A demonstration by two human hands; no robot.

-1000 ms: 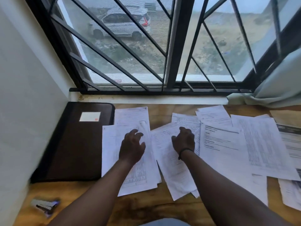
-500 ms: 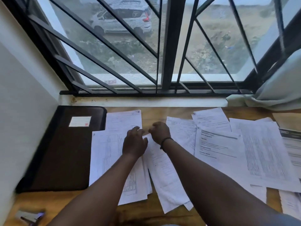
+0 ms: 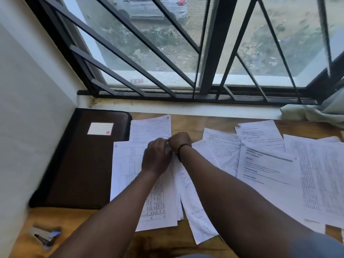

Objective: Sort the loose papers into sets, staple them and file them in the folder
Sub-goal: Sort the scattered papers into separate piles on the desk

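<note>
1. Since a second ago, the right hand (image 3: 179,141) has crossed from the middle sheets to meet the left hand (image 3: 156,157) just right of the folder (image 3: 81,161).
2. Both hands pinch the top corner of the tabled papers (image 3: 134,183) beside the folder.
3. Folder closed on the desk (image 3: 186,121); contents unseen.
4. Stapler (image 3: 44,236) lies below the folder.
</note>
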